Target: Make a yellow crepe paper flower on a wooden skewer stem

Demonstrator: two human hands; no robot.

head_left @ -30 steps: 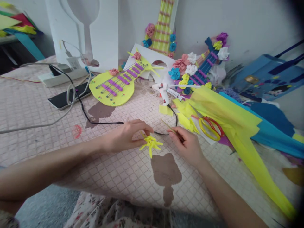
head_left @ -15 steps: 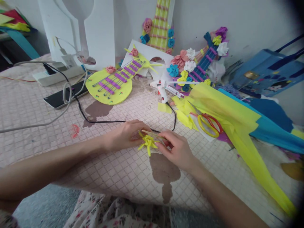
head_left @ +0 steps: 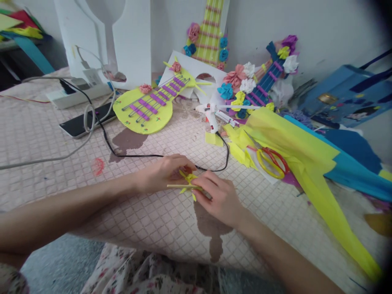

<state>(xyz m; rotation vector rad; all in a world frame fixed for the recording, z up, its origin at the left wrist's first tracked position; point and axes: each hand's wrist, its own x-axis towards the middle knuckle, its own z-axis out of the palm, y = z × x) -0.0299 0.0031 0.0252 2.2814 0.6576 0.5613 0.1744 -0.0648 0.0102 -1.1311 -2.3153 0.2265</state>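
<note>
A yellow paper flower (head_left: 189, 177) with narrow pointed petals is pinched between the fingers of my left hand (head_left: 165, 173), just above the table. My right hand (head_left: 219, 197) is closed on a thin wooden stick (head_left: 177, 186), which points left and crosses in front of the flower. The fingers of my right hand are close against the petals and hide part of them. Whether the stick touches the flower's centre I cannot tell.
Beyond my hands stand a white glue gun (head_left: 210, 116) with a black cord (head_left: 137, 156) and a yellow paper guitar (head_left: 143, 112). Scissors (head_left: 271, 162) and yellow crepe paper (head_left: 290, 134) lie to the right. A phone (head_left: 78, 124) and power strip (head_left: 76, 96) are at the left.
The stick has swung from behind the flower's top to across its front, its free end now pointing left. My right hand has turned over the flower; my left hand has stayed nearly in place.
</note>
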